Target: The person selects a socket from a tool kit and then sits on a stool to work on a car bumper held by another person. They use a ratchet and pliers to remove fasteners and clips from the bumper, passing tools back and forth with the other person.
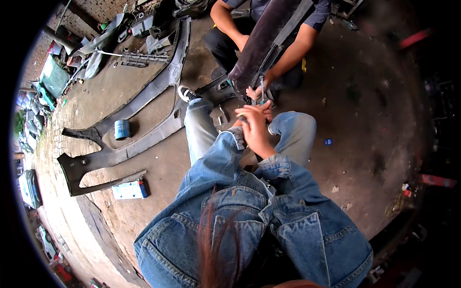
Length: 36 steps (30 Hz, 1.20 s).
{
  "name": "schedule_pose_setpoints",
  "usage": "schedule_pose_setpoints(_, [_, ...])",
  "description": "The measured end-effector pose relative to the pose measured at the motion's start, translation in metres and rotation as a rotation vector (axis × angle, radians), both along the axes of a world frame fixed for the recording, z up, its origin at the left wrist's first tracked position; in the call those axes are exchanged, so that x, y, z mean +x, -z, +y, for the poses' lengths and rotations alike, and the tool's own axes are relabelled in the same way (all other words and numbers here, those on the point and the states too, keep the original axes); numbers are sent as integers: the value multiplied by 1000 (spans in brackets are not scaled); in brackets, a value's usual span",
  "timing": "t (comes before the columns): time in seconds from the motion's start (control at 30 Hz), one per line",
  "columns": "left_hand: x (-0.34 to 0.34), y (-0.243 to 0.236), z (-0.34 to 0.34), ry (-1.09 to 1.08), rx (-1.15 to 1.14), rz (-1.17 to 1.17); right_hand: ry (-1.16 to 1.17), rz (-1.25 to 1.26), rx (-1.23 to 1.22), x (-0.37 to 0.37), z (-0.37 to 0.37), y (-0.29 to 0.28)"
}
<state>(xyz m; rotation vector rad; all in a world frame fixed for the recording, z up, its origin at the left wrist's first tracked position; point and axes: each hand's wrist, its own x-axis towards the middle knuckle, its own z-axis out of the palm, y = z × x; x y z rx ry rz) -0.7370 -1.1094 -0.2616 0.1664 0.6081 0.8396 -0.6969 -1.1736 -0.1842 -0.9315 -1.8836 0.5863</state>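
Observation:
My right hand [255, 128] is raised between my knees, fingers curled around something small and dark that I cannot make out. My left hand [265, 111] is mostly hidden behind it, only some fingers showing just below a tool [261, 84] with a metal shaft and teal handle; what it holds is unclear. Both are just below a long dark maroon car body panel [252, 43] with a black strip along it. A co-worker [307, 33] squats opposite, one hand [253, 92] at the panel's lower end by the tool.
Large grey-black bumper pieces [144, 101] lie on the concrete floor [355, 158] at left, with a blue can [122, 129] and a blue-white container [129, 190]. A small blue item [328, 141] lies at right. Piled parts [55, 74] line the wall.

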Motion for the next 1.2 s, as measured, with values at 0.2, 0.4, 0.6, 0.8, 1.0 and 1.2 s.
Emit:
schedule_pose_setpoints(0.2, [3,3,0,11,-15,-412,435,1282,-935,108,0,44])
schedule_pose_setpoints(0.4, [4,8,-1,5,-21,-484,420,1827,-1422,145,9,106])
schedule_pose_setpoints(0.6, [1,-8,-5,37,-31,-302,415,1160,-504,78,18,5])
schedule_pose_setpoints(0.8, [10,10,-8,-40,-87,-311,-202,-456,-12,4,7,-32])
schedule_pose_setpoints(1.0, [-11,14,-13,7,-87,-397,70,-5,-183,-10,2,-17])
schedule_pose_setpoints(1.2, [-5,-15,-9,48,-23,-565,448,1513,-1181,123,-1,53])
